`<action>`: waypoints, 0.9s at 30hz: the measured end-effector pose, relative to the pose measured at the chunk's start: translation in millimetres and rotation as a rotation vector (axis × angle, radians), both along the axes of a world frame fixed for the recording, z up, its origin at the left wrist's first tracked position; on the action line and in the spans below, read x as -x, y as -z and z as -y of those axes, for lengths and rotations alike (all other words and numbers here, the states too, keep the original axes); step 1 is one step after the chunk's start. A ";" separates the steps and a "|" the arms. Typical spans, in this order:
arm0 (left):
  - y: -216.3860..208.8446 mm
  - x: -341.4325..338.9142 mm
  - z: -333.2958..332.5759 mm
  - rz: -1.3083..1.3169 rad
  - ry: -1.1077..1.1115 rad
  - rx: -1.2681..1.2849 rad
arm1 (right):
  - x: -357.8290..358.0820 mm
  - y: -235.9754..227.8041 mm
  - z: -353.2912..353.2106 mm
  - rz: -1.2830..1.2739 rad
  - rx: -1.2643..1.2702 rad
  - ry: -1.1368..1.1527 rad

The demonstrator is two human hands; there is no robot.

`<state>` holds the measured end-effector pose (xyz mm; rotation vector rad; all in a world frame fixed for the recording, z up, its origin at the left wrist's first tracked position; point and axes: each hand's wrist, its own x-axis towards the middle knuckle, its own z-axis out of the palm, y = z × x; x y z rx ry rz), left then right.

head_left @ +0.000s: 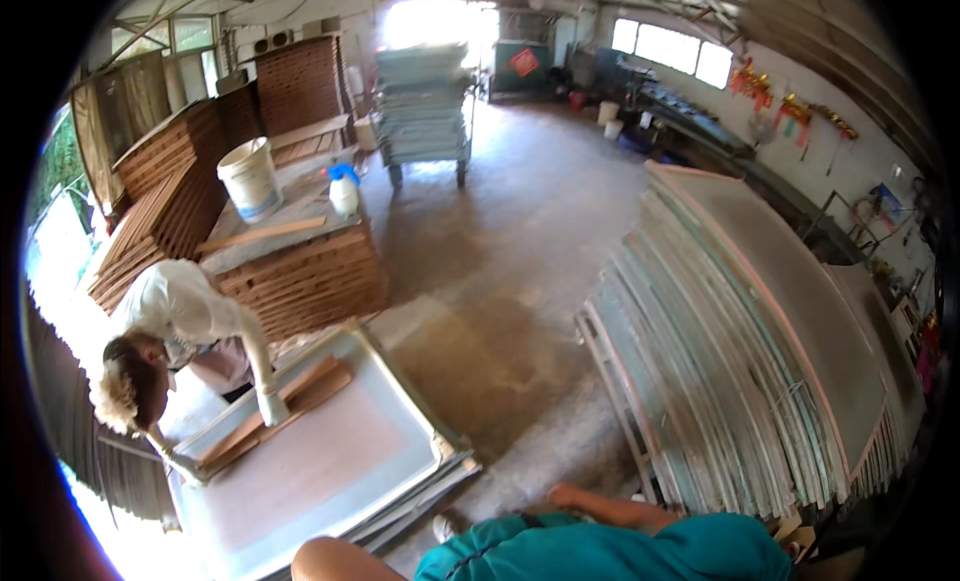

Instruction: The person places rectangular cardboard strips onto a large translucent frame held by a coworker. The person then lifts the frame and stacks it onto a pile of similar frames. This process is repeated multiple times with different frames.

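At the lower edge, a bare forearm reaches out from my teal clothing (600,551). My right hand (568,495) seems to be at its end, small and dark. Its fingers do not show clearly, and I see nothing in it. My left hand is out of view; only a rounded patch of bare skin shows at bottom left. Nearest to me lies a large framed panel (400,471) with a pale border and pinkish middle, on a stack of similar frames. Across it, a co-worker (185,306) bends over, both gloved hands on long brown wooden boards (300,393).
A tall stack of leaning framed panels (720,361) fills the right. Piled wooden slats (300,286) at left carry a white bucket (250,181) and a blue-topped spray bottle (343,193). A loaded wheeled rack (425,116) stands behind on the concrete floor (520,241).
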<state>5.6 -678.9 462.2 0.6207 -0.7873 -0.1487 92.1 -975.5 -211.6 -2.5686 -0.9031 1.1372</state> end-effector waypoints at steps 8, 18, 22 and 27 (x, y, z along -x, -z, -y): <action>18.5 -22.0 -4.5 0.161 -0.188 0.085 | 32.7 116.6 146.9 0.288 0.043 -0.070; 46.2 -13.9 15.0 0.209 -0.499 -0.026 | -12.8 71.4 31.9 0.177 0.137 -0.379; 42.5 -14.1 11.8 0.258 -0.571 -0.011 | -10.1 -92.2 -22.0 -0.093 0.093 0.259; 34.8 -11.4 14.4 0.308 -0.593 0.037 | 2.7 -64.1 -0.6 -0.005 0.032 0.295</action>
